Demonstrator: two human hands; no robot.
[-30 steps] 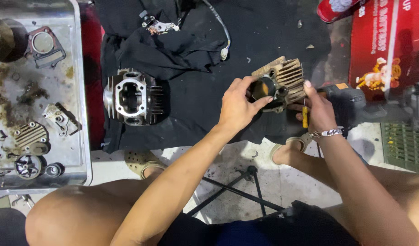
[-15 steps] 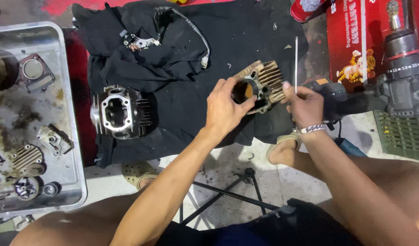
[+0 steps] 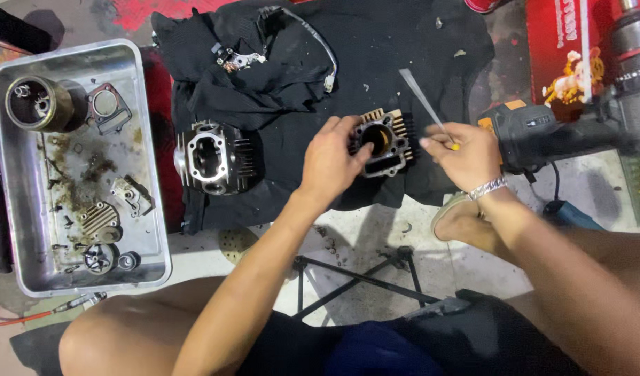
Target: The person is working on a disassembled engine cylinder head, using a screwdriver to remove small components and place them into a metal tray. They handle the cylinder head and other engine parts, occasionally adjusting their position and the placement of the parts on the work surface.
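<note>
My left hand (image 3: 332, 161) grips a finned engine cylinder block (image 3: 384, 141), tan and black with a round bore, held just above a black cloth (image 3: 376, 49). My right hand (image 3: 461, 154) is closed around a thin metal tool with a yellow handle (image 3: 421, 101), its blade pointing up and away from the block. A metal bracelet sits on my right wrist. A second finned cylinder part (image 3: 212, 159), silvery with a round bore, lies on the cloth to the left of my left hand.
A metal tray (image 3: 13, 202) at the left holds a round cup-like part, gaskets and several small engine pieces. A wired electrical part (image 3: 240, 57) lies at the cloth's far side. A power tool (image 3: 525, 129) and a red box (image 3: 564, 49) stand at right. A black metal stand (image 3: 362, 275) lies by my legs.
The thin tool has come away from the block's right side and now points up over the cloth. My left hand keeps its hold on the block.
</note>
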